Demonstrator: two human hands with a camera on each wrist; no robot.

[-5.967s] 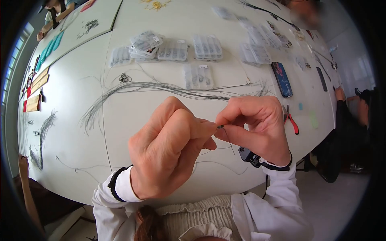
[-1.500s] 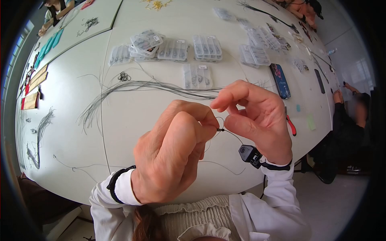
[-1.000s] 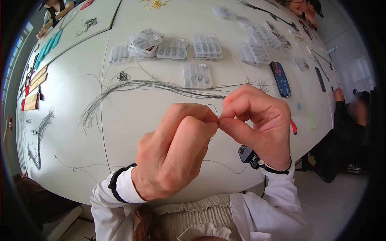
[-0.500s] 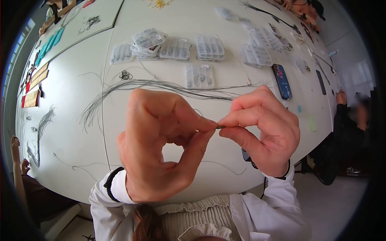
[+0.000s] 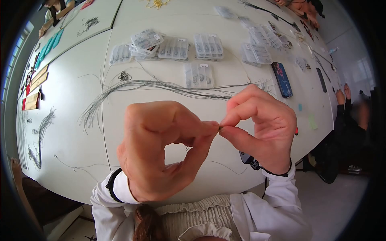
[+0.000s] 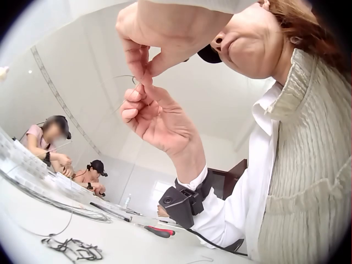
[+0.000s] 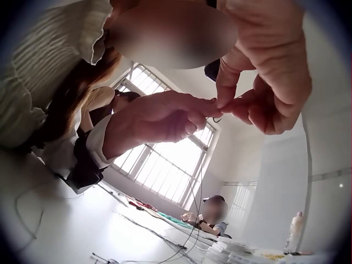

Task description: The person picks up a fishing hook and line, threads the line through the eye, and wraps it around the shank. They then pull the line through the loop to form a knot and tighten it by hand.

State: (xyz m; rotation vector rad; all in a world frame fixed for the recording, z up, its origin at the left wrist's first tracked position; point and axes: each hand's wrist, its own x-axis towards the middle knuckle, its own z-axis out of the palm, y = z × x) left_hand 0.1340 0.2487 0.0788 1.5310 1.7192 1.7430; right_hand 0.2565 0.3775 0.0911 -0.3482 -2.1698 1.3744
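My left hand [image 5: 163,150] and right hand [image 5: 263,130] meet fingertip to fingertip above the table. Between them both thumbs and forefingers pinch a tiny dark piece [image 5: 220,128], mostly covered by the fingertips. In the right wrist view a small dark curved hook [image 7: 216,119] sticks out below the joined fingertips, with thin line hanging down. A short bit of thin dark line [image 6: 133,80] shows beside the fingers in the left wrist view. Beyond the hands lies a bundle of dark lines [image 5: 161,85] on the table.
Clear plastic boxes [image 5: 173,48] are stacked at the back, with a single box [image 5: 199,76] nearer. A blue case [image 5: 282,79] lies to the right, near red-handled pliers [image 6: 159,231] partly hidden by my right hand. A loose line [image 5: 86,165] lies at left. Other people sit around the table.
Since a second and a half ago, my right fingers have closed onto the tiny piece. My left hand has turned, opening a gap between its thumb and fingers. Since half a second ago the hands have shifted slightly.
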